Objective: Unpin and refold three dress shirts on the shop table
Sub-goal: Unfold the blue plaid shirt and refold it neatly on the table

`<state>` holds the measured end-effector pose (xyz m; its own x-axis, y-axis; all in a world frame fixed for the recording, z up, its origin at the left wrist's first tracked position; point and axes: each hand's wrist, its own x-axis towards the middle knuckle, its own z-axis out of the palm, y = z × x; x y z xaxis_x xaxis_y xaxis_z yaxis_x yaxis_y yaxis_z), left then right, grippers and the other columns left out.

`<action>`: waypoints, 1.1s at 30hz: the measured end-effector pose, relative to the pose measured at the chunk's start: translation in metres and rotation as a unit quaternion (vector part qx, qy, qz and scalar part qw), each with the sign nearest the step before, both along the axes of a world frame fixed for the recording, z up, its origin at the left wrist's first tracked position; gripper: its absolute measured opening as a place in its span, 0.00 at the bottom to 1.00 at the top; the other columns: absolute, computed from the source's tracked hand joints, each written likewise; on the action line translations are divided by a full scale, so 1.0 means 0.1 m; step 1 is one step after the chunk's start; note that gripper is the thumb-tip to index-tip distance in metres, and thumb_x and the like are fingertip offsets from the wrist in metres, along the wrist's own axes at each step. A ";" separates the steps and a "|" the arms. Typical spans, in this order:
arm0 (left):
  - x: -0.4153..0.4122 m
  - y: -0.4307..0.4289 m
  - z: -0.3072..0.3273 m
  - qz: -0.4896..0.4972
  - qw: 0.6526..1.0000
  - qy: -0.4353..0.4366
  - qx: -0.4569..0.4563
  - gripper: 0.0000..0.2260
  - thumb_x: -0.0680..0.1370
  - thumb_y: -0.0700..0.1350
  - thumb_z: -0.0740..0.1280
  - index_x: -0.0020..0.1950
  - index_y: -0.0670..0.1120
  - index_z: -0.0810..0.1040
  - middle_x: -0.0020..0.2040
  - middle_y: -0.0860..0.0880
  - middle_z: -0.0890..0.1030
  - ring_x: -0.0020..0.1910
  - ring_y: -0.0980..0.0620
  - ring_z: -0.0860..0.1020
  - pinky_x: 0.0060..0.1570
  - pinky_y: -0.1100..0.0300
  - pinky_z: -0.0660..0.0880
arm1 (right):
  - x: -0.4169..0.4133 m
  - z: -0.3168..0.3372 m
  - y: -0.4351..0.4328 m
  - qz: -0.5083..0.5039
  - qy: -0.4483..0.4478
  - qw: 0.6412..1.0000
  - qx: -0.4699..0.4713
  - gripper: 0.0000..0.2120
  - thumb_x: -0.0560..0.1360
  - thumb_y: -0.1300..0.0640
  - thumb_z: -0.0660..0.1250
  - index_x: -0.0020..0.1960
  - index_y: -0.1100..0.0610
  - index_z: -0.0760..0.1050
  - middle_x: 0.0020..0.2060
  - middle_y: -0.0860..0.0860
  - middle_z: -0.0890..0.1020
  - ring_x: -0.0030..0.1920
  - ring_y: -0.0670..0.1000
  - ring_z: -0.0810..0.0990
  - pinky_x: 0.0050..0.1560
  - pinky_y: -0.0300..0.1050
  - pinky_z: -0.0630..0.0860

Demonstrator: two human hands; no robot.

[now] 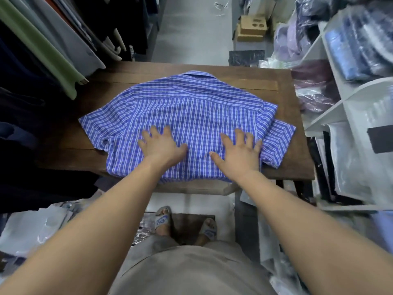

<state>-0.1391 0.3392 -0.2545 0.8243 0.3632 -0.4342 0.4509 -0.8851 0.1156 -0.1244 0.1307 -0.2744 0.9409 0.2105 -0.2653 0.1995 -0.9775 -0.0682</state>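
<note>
Pressing down with straight, spread fingers (154, 134), the left hand (163, 149) and the right hand (241, 155) both lie flat on the blue checked shirt (191, 107) and grip nothing, close to the near edge of the table (68, 143). The shirt lies in the middle of the table, with its collar toward the far edge and its short sleeves toward the table's left and right sides. Hanging clothes (42, 50) are beside the table's left side, and a white shelf (348, 99) is beside its right side.
</note>
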 end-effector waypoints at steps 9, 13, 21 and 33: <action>0.18 -0.73 -0.17 -0.199 0.976 0.043 -0.076 0.39 0.77 0.72 0.57 0.82 0.61 0.44 0.83 0.45 0.41 0.80 0.33 0.41 0.75 0.31 0.45 | -0.32 -0.19 -0.50 -0.156 -0.061 0.980 0.109 0.25 0.82 0.42 0.56 0.77 0.50 0.63 0.77 0.60 0.59 0.73 0.62 0.60 0.71 0.60 0.62; 0.26 -0.78 -0.10 -0.152 0.983 0.084 -0.067 0.37 0.78 0.73 0.52 0.81 0.60 0.42 0.82 0.47 0.39 0.79 0.34 0.37 0.71 0.24 0.46 | -0.17 -0.10 -0.63 -0.194 -0.011 0.976 0.095 0.29 0.83 0.40 0.52 0.80 0.49 0.55 0.79 0.60 0.55 0.76 0.62 0.56 0.75 0.58 0.57; 0.49 -1.02 0.08 -0.142 0.984 0.083 0.064 0.38 0.79 0.63 0.61 0.81 0.49 0.47 0.80 0.37 0.50 0.77 0.29 0.51 0.72 0.29 0.53 | -0.02 0.08 -0.53 -0.274 0.016 0.960 -0.054 0.35 0.80 0.36 0.53 0.80 0.54 0.55 0.71 0.63 0.66 0.69 0.63 0.63 0.68 0.57 0.62; 0.87 -1.28 -0.07 -0.269 0.957 0.098 -0.035 0.35 0.81 0.65 0.56 0.82 0.59 0.40 0.82 0.46 0.36 0.78 0.30 0.38 0.71 0.25 0.53 | 0.12 0.16 -0.69 -0.294 0.124 0.946 -0.056 0.40 0.80 0.34 0.52 0.81 0.58 0.50 0.80 0.59 0.54 0.76 0.63 0.56 0.70 0.58 0.62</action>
<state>-0.0519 0.2113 -0.2618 0.7836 -0.1278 -0.6080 -0.0498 -0.9884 0.1435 -0.1129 0.0615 -0.2587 0.7927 -0.3717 -0.4833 -0.3889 -0.9187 0.0687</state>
